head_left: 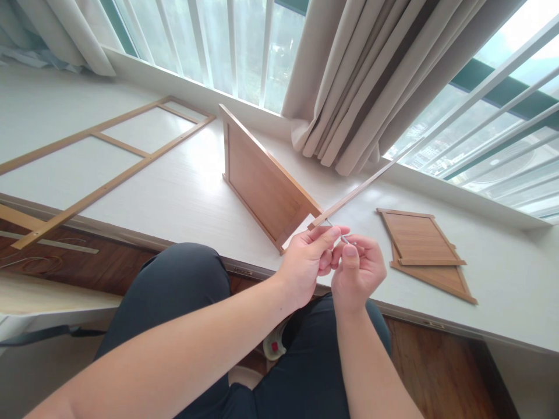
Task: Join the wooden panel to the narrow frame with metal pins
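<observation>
My left hand (308, 259) is closed around the near end of a long thin wooden strip (367, 183) that slants up and away to the right, over the white ledge (187, 192). Touching it, my right hand (358, 270) pinches a small metal pin or tool (345, 237) at the strip's near end. Just behind the hands, a wooden panel assembly (262, 180) stands tilted on the ledge.
A long wooden lattice frame (109, 154) lies flat on the ledge at left. Two stacked wooden panels (425, 250) lie at right. Beige curtains (371, 75) hang by the barred window. My dark-trousered knees (183, 291) are below, over a wooden floor.
</observation>
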`<state>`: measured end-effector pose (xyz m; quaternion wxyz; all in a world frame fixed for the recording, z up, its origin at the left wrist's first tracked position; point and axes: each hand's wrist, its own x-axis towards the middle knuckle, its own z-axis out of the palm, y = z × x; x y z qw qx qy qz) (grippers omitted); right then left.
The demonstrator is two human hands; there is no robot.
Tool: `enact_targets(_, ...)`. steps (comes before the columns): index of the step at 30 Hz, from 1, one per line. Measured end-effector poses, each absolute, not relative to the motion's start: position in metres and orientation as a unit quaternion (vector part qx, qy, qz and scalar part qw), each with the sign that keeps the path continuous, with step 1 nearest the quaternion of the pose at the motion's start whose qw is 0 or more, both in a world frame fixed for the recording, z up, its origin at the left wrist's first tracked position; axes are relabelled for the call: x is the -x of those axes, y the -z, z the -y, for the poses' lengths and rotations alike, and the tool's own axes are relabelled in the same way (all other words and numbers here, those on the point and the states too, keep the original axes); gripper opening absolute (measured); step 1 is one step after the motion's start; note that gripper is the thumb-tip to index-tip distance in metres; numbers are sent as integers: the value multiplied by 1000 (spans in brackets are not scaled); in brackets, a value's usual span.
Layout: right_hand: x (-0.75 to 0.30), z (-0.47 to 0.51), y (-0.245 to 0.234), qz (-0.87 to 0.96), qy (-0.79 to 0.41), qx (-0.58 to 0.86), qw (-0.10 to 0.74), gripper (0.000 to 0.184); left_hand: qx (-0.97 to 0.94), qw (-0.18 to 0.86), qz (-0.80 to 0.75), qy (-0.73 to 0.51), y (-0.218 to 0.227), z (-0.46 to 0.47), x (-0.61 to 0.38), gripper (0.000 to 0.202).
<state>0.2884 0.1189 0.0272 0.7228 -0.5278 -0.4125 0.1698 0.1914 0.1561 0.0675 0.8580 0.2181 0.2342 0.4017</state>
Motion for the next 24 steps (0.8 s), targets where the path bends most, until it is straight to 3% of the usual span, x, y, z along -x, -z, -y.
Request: enact_targets(24,-289,-120,-31,389,-193,532,727,27,-195,857,-242,-410,-66,-156,-193,31)
